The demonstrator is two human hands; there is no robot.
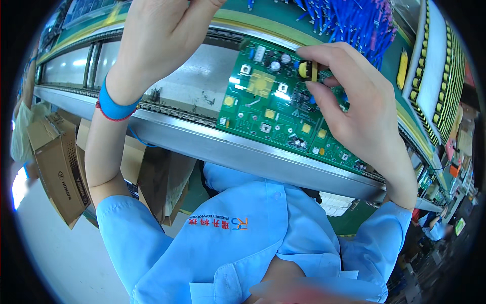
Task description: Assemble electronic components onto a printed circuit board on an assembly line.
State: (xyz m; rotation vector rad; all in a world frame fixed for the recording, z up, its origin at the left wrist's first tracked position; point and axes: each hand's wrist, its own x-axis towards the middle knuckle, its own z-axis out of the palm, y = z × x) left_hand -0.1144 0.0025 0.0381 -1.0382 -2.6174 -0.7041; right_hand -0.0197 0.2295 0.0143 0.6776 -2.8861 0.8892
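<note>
A green circuit board (243, 109) lies across the conveyor rails in front of me, with capacitors, yellow pads and other small parts on it. My right hand (362, 96) is over the board's right half. Its thumb and fingers pinch a small yellow-and-black transformer (306, 71) at the board's far side. Whether the transformer is seated in the board or just above it, I cannot tell. My left hand (164, 43) reaches over the conveyor, left of the board, with a blue wristband (117, 96) below it. Its fingers are mostly cut off by the upper edge.
The conveyor's metal near rail (228, 142) runs between me and the board. Beyond the far rail lies a bundle of blue wires (349, 25). White trays (438, 66) with rows of yellow-and-black parts stand at right, beside a yellow object (402, 71). Cardboard boxes (58, 172) stand at lower left.
</note>
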